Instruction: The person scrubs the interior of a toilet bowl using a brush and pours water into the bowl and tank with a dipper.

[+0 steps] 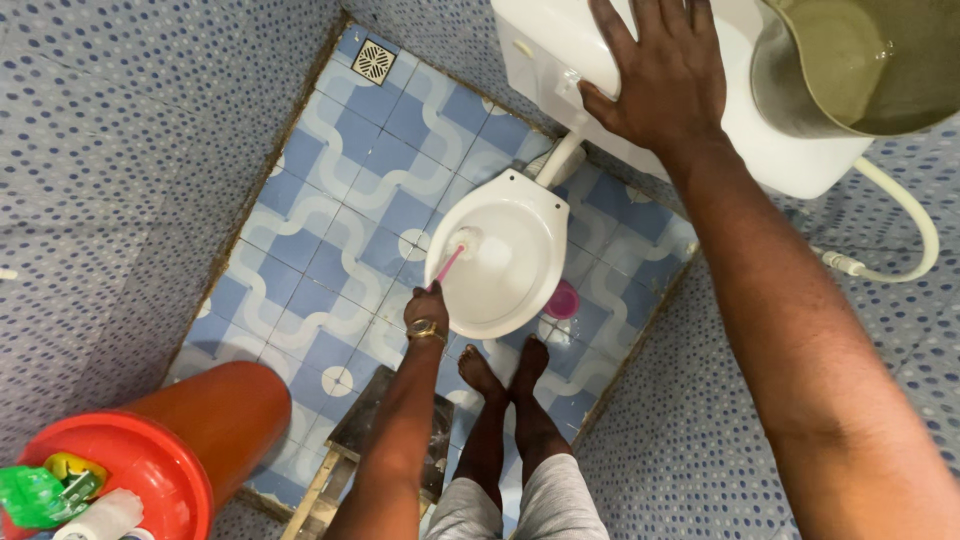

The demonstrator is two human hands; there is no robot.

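Down over the white toilet bowl (505, 265) we hold a pink-handled toilet brush (455, 255) in our left hand (427, 310), fingers clenched around the top of its handle; the handle runs up and away from the fingers, and the white bristle head rests against the bowl's inner rim. Our right hand (660, 75) lies flat on the white cistern (560, 50), fingers spread and grasping nothing. Bare feet (505, 370) stand on the blue patterned floor (340, 230), near a red bucket (190, 440).
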